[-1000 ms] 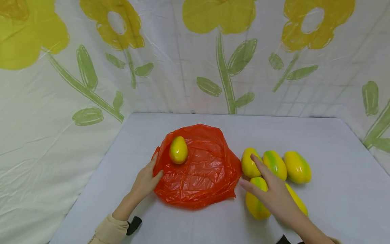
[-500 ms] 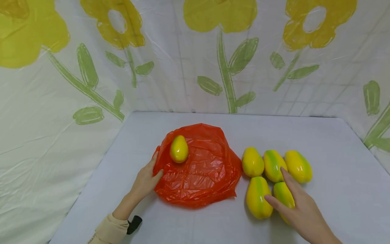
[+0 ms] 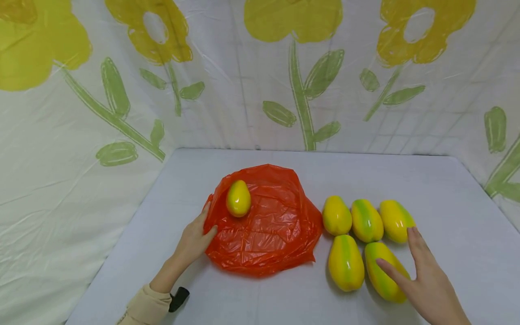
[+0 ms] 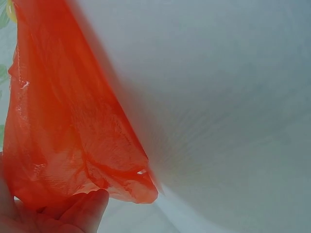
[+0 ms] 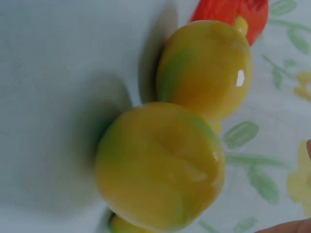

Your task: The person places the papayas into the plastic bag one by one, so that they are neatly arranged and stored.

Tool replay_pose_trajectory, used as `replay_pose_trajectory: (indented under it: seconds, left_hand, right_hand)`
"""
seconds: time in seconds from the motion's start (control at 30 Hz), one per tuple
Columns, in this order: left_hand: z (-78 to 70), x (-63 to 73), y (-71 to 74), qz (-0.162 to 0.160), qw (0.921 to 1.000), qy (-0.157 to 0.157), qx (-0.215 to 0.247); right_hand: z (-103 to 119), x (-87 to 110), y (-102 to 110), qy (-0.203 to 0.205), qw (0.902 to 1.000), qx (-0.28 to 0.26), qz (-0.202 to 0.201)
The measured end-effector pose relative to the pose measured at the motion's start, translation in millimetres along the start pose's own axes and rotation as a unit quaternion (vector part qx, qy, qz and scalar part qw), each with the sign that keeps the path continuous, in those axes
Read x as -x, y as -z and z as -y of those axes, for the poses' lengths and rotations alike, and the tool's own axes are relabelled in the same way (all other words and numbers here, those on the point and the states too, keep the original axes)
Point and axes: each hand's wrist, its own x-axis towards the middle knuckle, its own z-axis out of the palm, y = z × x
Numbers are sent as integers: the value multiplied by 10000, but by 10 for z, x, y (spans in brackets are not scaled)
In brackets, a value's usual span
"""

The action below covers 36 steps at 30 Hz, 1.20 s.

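Note:
A red plastic bag [image 3: 276,234] lies spread with its mouth facing up, and one glossy yellow papaya [image 3: 239,198] sits inside at the left. My left hand [image 3: 192,241] holds the bag's left rim; in the left wrist view, fingertips [image 4: 95,208] curl at the red film [image 4: 73,121]. To the right of the bag, papayas stand in two rows, three behind and two in front. Thumb and fingers spread apart, my right hand [image 3: 432,282] hovers at the front right papaya [image 3: 382,266], holding nothing. Close up in the right wrist view is a papaya [image 5: 160,165].
The back row's papayas are left [image 3: 336,215], middle [image 3: 367,220] and right [image 3: 394,216]; another papaya [image 3: 346,263] is at the front left. All rest on a white table [image 3: 284,302]. Behind it hangs a flower-printed curtain [image 3: 227,104].
My right hand has drawn back to the right and toward me, from over the left papayas to the front right one, its fingers still spread. The left hand and the bag stay put.

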Motion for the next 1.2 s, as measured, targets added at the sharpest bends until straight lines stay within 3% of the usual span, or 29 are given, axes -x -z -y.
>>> replay_pose_trajectory:
  seconds: [0.47, 0.67, 0.93, 1.2]
  left_hand:
    - [20, -2, -10, -26, 10000, -30, 77]
    - [17, -7, -10, -3, 10000, -20, 76]
    - [14, -2, -19, -53, 10000, -48, -10]
    - [18, -16, -19, 26, 10000, 6, 20]
  right_hand:
    - [-212, -145, -145, -2, 9985, -159, 522]
    - [-232, -200, -165, -242, 9954, -320, 870]
    - [-236, -215, -216, -165, 9947, -280, 974]
    - [-229, -227, -217, -343, 9919, -155, 1213]
